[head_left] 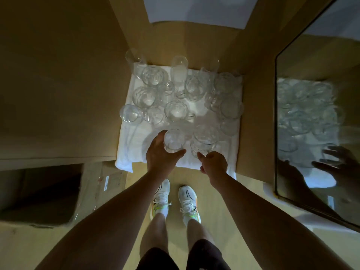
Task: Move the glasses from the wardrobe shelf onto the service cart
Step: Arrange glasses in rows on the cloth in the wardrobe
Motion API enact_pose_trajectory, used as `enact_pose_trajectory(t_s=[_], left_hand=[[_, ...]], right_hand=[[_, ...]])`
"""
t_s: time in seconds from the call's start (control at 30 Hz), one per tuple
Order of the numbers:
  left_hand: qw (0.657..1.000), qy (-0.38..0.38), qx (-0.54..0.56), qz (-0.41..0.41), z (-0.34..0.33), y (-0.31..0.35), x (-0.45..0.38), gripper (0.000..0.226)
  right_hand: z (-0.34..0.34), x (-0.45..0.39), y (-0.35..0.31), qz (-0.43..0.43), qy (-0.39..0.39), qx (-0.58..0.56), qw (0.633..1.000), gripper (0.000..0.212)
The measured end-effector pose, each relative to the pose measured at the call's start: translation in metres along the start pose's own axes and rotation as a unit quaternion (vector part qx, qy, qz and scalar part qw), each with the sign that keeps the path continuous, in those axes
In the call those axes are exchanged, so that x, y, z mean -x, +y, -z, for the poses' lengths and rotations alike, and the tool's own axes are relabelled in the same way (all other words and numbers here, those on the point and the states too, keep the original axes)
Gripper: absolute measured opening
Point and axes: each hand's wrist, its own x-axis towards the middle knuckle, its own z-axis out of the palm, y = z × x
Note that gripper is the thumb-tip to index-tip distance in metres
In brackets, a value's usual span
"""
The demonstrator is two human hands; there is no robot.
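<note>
1. Now, through the head camera, we take the white cloth (134,151) on the wardrobe shelf (251,117) as our landmark: clear glasses (176,111) crowd its far and middle parts, well over a dozen of them, upright as far as we can tell.
2. At the near edge of the cloth, our left hand (160,155) is wrapped round a tumbler (174,140), thumb on one side and fingers on the other.
3. Just right of it, still over the near edge of the cloth, our right hand (214,164) has its fingers curled against a second glass (203,148); we think it is pinching the rim, though the clear glass makes this hard to confirm.
4. Right of the cloth, a mirror panel (315,121) reflects the glasses and a hand.
5. The service cart is nowhere in this view, so we cannot tell how many glasses already sit on it. We judge most of the job remains, since nearly the whole cloth is still covered.
</note>
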Motion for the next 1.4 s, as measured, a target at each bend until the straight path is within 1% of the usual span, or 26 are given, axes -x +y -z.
enact_pose_trajectory(t_s=[0.1, 0.23, 0.33, 0.4, 0.43, 0.53, 0.63, 0.7, 0.77, 0.83, 0.93, 1.03, 1.2, 1.27, 1.4], left_hand=[[1.000, 0.012, 0.018, -0.002, 0.018, 0.021, 0.013, 0.080], [0.998, 0.050, 0.041, -0.011, 0.054, 0.058, 0.031, 0.083], [0.995, 0.080, 0.051, -0.020, 0.085, 0.086, 0.047, 0.082], [0.993, 0.097, 0.058, -0.021, 0.107, 0.104, 0.058, 0.082], [0.993, 0.103, 0.059, -0.027, 0.118, 0.113, 0.063, 0.083], [0.987, 0.132, 0.061, -0.066, 0.151, 0.139, 0.075, 0.084], [0.982, 0.145, 0.084, -0.084, 0.181, 0.164, 0.091, 0.079], [0.979, 0.153, 0.098, -0.090, 0.201, 0.178, 0.103, 0.070], [0.975, 0.162, 0.102, -0.108, 0.222, 0.191, 0.119, 0.064], [0.971, 0.165, 0.108, -0.135, 0.244, 0.202, 0.137, 0.066], [0.961, 0.179, 0.120, -0.171, 0.275, 0.213, 0.167, 0.072], [0.947, 0.204, 0.144, -0.202, 0.301, 0.220, 0.198, 0.073], [0.922, 0.207, 0.194, -0.264, 0.324, 0.226, 0.257, 0.085], [0.914, 0.192, 0.221, -0.283, 0.325, 0.229, 0.276, 0.085], [0.902, 0.137, 0.280, -0.299, 0.320, 0.238, 0.314, 0.087]], right_hand=[[0.016, 0.020, -0.017, 0.028, -0.008, 0.021, 0.999, 0.038], [0.041, 0.055, -0.049, 0.093, -0.015, 0.057, 0.994, 0.044], [0.057, 0.087, -0.071, 0.127, -0.025, 0.042, 0.991, 0.041], [0.068, 0.109, -0.086, 0.151, -0.009, 0.055, 0.987, 0.043], [0.074, 0.119, -0.093, 0.158, -0.003, 0.049, 0.986, 0.043], [0.091, 0.154, -0.114, 0.171, -0.020, -0.013, 0.985, 0.034], [0.109, 0.187, -0.130, 0.216, -0.031, -0.030, 0.975, 0.029], [0.119, 0.211, -0.140, 0.254, -0.044, -0.035, 0.965, 0.032], [0.128, 0.238, -0.147, 0.288, -0.025, -0.039, 0.956, 0.030], [0.137, 0.268, -0.152, 0.312, 0.000, -0.049, 0.949, 0.030], [0.151, 0.314, -0.153, 0.349, 0.032, -0.039, 0.936, 0.032], [0.165, 0.357, -0.145, 0.398, 0.079, -0.017, 0.914, 0.040], [0.185, 0.426, -0.113, 0.462, 0.123, -0.029, 0.878, 0.045], [0.193, 0.448, -0.098, 0.471, 0.130, -0.045, 0.871, 0.045], [0.210, 0.481, -0.062, 0.483, 0.151, -0.072, 0.860, 0.044]])
